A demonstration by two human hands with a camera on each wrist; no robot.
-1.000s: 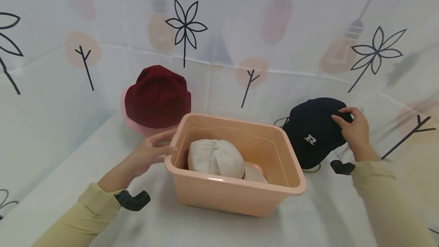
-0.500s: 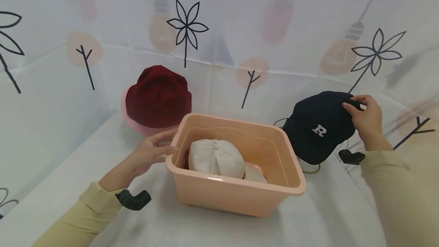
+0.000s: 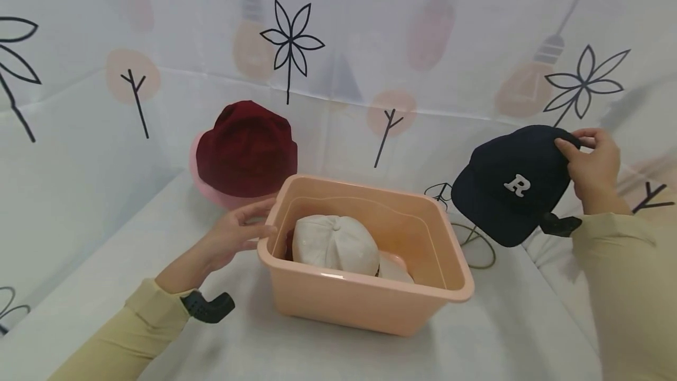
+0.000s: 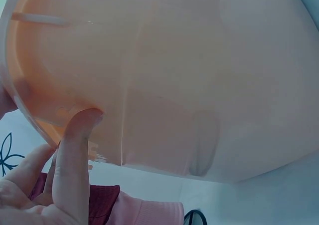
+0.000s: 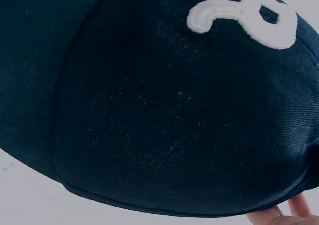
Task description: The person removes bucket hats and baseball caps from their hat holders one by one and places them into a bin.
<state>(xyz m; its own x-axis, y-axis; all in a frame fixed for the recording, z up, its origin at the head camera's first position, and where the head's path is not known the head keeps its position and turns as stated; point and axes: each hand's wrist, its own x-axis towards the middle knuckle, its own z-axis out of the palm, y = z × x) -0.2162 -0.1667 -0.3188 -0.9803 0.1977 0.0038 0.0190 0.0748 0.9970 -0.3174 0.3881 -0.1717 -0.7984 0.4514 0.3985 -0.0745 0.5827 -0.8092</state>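
Note:
My right hand (image 3: 597,163) pinches the edge of a navy baseball cap (image 3: 492,175) with a white letter R, at the right in the head view. The cap hangs tilted, brim downward, and fills most of the right wrist view. My left hand (image 3: 230,237) holds the left rim of a peach plastic basin (image 3: 365,304); in the left wrist view its thumb (image 4: 75,150) lies against the outer wall. Inside the basin lies a white cap (image 3: 335,243), with a bit of dark red showing beside it.
Behind the basin at the left, a dark red hat (image 3: 245,149) leans on the backdrop, over a pink one (image 3: 197,181). A thin olive cord (image 3: 492,251) lies right of the basin on the white-covered table (image 3: 222,346). Patterned cloth hangs at the back.
My right hand has moved up and right, carrying the navy cap away from behind the basin and uncovering the cord. The left hand and the basin stay in place.

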